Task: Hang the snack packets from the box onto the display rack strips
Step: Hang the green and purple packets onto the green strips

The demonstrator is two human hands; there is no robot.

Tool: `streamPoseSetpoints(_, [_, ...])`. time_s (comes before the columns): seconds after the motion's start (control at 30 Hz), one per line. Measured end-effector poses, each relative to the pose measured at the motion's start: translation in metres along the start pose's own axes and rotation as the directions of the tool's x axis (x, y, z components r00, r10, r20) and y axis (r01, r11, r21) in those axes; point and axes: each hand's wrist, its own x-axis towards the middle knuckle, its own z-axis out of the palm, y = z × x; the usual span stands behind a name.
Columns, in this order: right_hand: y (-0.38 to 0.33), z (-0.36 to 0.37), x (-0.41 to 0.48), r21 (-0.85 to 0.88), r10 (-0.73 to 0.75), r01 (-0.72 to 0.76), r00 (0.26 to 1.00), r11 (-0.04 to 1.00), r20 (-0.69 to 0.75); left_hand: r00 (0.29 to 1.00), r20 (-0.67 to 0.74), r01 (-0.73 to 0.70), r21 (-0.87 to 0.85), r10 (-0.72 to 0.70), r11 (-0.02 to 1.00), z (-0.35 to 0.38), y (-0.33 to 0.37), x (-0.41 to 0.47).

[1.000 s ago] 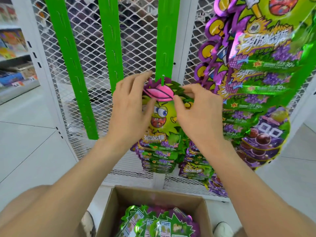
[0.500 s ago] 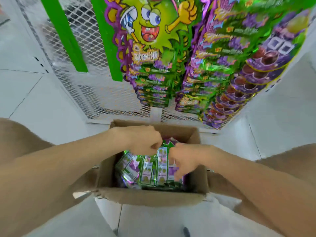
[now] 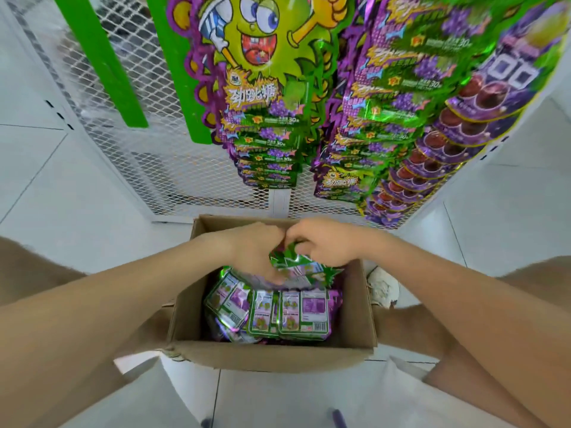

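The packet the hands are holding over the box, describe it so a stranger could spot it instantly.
Find the open cardboard box on the floor below the hanging snacks. At its far end the left hand and right hand meet on the raised packet. Unlike the flat packets lying in rows beneath, it is tilted and pinched at its jagged green edge.

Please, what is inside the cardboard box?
Green and purple snack packets, back sides up. The left grip and right grip hold a raised packet above them. Lower layers and the box bottom are covered.
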Motion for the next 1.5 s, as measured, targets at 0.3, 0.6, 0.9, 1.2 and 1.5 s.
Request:
streamPoseSetpoints(0.3, [-0.001, -0.069, -0.031, 0.173, 0.278, -0.231, 0.588, 0.958, -0.760, 0.800, -0.547, 0.105, -0.278, -0.247, 0.955, -0.048, -0.006, -0.023])
streamPoseSetpoints(0.6, [-0.029, -0.071, -0.030, 0.919, 0.506, -0.090, 0.853, 0.384, -0.128, 0.676, -0.692, -0.005, 0.338, 0.252, 0.941, -0.031, 0.042, -0.037])
streamPoseSetpoints(0.9, [-0.042, -0.106, -0.062, 0.598, 0.436, -0.256, 0.883, 0.760, -0.176, 0.532, -0.834, -0.108, -0.239, -0.147, 0.965, -0.080, 0.018, -0.027])
streamPoseSetpoints(1.2, [-0.055, -0.158, -0.062, 0.377, 0.168, 0.202, 0.642, 0.904, -0.748, 0.498, -0.867, -0.343, -0.182, 0.015, 0.921, -0.164, 0.034, -0.058])
streamPoseSetpoints(1.5, [-0.097, -0.235, -0.063, 0.034, 0.019, 0.090, 0.163, 0.995, -0.986, 0.053, -0.982, -0.374, -0.185, -0.179, 0.909, -0.235, 0.055, -0.061])
